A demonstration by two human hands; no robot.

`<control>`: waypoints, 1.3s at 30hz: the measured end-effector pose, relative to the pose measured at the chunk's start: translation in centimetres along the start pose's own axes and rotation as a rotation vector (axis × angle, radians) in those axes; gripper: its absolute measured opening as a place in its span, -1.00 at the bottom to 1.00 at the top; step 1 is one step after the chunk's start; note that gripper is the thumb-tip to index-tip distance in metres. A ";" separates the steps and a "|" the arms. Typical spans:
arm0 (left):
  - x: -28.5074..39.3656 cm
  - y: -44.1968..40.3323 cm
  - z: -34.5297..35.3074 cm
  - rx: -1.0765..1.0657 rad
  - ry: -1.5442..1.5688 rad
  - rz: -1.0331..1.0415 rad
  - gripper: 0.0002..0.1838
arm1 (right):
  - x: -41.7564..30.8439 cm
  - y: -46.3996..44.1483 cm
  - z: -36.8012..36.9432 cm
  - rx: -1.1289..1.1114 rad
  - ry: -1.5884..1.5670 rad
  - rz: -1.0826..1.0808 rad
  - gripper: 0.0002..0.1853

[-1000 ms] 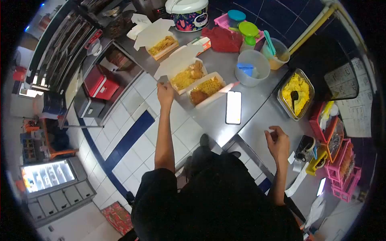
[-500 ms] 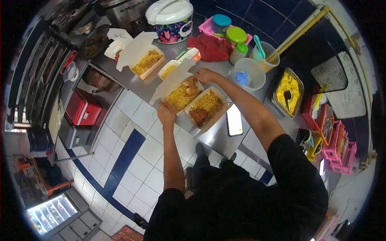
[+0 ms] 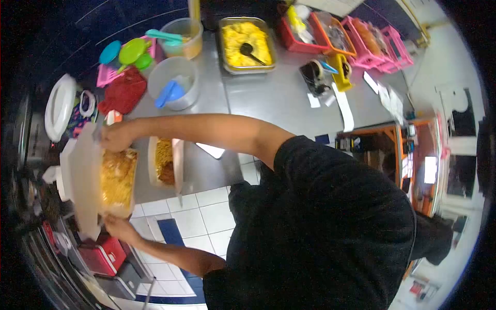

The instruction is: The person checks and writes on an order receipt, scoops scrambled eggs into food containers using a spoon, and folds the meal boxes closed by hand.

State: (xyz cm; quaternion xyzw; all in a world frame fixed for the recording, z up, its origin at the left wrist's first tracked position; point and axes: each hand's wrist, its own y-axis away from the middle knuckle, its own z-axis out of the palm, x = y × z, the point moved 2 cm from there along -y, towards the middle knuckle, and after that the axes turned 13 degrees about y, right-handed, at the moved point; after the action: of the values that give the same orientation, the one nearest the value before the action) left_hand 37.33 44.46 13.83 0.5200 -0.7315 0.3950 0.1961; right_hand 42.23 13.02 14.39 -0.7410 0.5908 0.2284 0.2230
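Note:
A white cardboard takeaway box [image 3: 85, 178], its lid raised on the left, stands at the counter's left part with yellow rice [image 3: 116, 191] and a fried piece of chicken [image 3: 118, 159] inside. At its upper corner my right hand [image 3: 118, 136] grips the edge, fingers bent and slightly blurred. My left hand [image 3: 118, 228] pinches the lower corner near the floor-side edge of the counter. Just to the right is a second open box [image 3: 178, 163] with rice and a dark brown fried piece, touched by neither hand. A white-screened phone [image 3: 211, 150] lies partly behind my right forearm.
Behind my right arm are a clear tub [image 3: 188, 85] with something blue, a red cloth [image 3: 124, 92] and a floral rice container [image 3: 80, 111]. A metal tray of yellow food [image 3: 247, 44] holds a black spoon. Coloured baskets [image 3: 305, 44] line the back.
My view has swung to the right, so the boxes now appear farther left. Both hands stay on the same box, whose lid now stands on its left side.

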 end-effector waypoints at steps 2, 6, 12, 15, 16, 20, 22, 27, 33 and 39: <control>8.1 0.0 -1.6 -0.012 0.101 -0.058 -0.42 | -3.1 5.5 -5.0 0.139 -0.159 0.110 -0.44; 15.3 2.1 -1.0 -0.185 0.274 -0.165 -0.40 | -4.7 18.8 -11.8 0.225 -0.421 0.312 -0.50; 24.2 10.9 12.4 -0.572 0.254 0.047 -0.56 | 4.4 42.0 -12.1 0.542 -0.397 0.504 -0.63; 25.7 17.3 22.9 -0.684 0.222 0.191 -0.58 | 9.1 52.7 -10.0 0.567 -0.668 0.752 -0.63; 27.3 19.1 25.9 -0.782 0.287 0.123 -0.57 | 10.4 55.7 -10.0 0.539 -0.727 0.821 -0.65; 28.0 24.3 36.5 -0.892 0.326 0.087 -0.51 | 18.5 68.2 -13.4 0.495 0.126 0.913 -0.81; 29.2 25.2 38.2 -0.887 0.211 0.129 -0.49 | 21.1 72.3 -18.4 0.475 0.558 1.087 -0.81; 33.0 26.3 39.0 -0.884 0.184 0.024 -0.46 | 30.5 76.3 -19.8 0.138 0.888 1.047 -0.84; 35.6 26.0 39.4 -0.810 0.122 0.094 -0.50 | 31.1 75.6 -18.5 0.123 1.072 0.893 -0.86; 42.0 31.2 36.5 -0.217 0.205 0.527 -0.76 | 28.9 75.2 -20.3 0.004 1.033 0.849 -0.88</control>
State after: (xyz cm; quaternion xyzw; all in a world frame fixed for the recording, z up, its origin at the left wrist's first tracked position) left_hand -2.77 -4.97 9.18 0.2458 -0.8556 0.4021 0.2141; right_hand -24.01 -36.73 8.60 -0.4580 0.8624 -0.0887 -0.1965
